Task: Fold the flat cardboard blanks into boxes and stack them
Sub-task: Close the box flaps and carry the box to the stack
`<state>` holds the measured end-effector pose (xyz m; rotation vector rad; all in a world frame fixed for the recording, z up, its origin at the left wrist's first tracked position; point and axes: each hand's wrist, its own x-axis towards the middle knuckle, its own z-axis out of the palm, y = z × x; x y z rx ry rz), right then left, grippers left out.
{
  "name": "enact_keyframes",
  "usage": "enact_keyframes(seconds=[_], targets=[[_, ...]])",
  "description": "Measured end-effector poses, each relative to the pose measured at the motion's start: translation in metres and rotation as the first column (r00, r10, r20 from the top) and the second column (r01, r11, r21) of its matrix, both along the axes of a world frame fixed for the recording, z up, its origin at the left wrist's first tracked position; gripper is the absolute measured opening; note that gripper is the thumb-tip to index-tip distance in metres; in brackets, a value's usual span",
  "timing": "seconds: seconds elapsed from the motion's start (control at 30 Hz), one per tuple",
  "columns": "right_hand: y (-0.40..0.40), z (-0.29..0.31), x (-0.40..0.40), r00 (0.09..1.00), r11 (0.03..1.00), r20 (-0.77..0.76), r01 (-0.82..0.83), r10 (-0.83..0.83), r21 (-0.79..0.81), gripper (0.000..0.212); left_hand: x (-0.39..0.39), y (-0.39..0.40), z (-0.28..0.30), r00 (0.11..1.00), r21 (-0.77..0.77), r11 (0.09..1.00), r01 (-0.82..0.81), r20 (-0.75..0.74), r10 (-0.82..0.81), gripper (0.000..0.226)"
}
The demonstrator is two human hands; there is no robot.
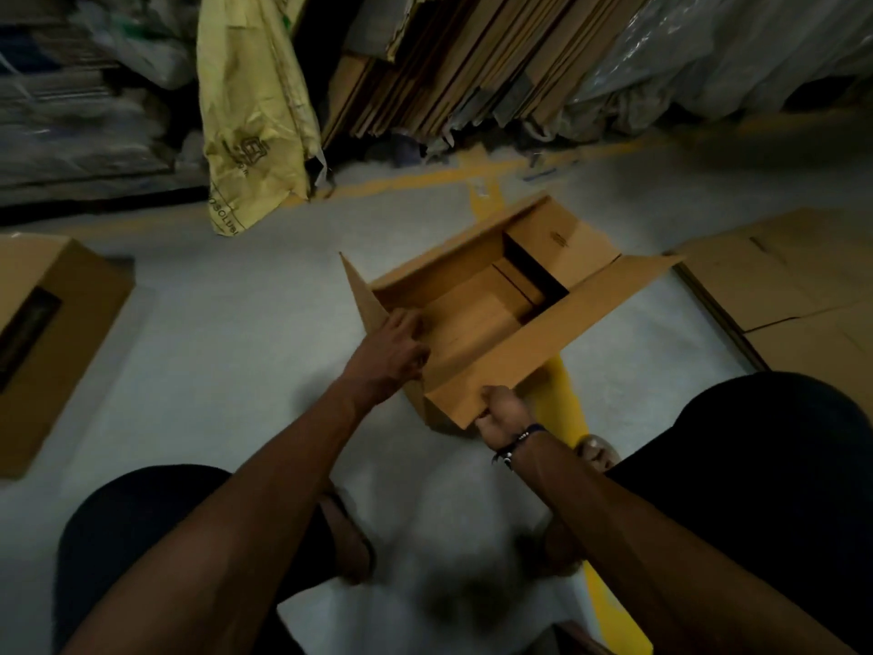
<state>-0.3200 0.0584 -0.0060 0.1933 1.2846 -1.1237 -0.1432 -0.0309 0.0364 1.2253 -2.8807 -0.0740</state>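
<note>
A brown cardboard box (510, 295) stands on the pale floor in the middle of the head view, its top flaps spread and its inside partly folded. My left hand (397, 347) rests on the box's near-left short flap, fingers pressing into the opening. My right hand (500, 413) is closed around the near corner of the long side flap. A finished brown box (52, 333) lies at the far left. Flat cardboard blanks (784, 295) lie on the floor at the right.
Tall cardboard sheets (472, 63) lean against the back, beside a yellow sack (250, 115) and plastic-wrapped bundles (708, 54). A yellow floor line (567, 404) runs under the box. My knees and sandalled feet frame the lower view.
</note>
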Motion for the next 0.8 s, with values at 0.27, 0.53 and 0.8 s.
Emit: enact_keyframes(seconds=[0.27,0.53,0.8], targets=[[-0.017,-0.011,0.006,0.968,0.972,-0.092,-0.227,0.232,0.056,0.011,0.011,0.03,-0.027,0.786,0.364,0.814,-0.452,-0.268,0.556,0.056],[-0.01,-0.014,0.042,0.997,0.995,-0.012,-0.073,0.074,0.075,0.019,0.026,0.041,-0.026,0.83,0.588,0.713,-0.381,-0.121,0.544,0.112],[-0.006,-0.003,0.063,0.952,0.957,-0.096,-0.286,0.29,0.055,0.039,0.04,0.043,-0.034,0.868,0.486,0.811,-0.325,-0.186,0.46,0.056]])
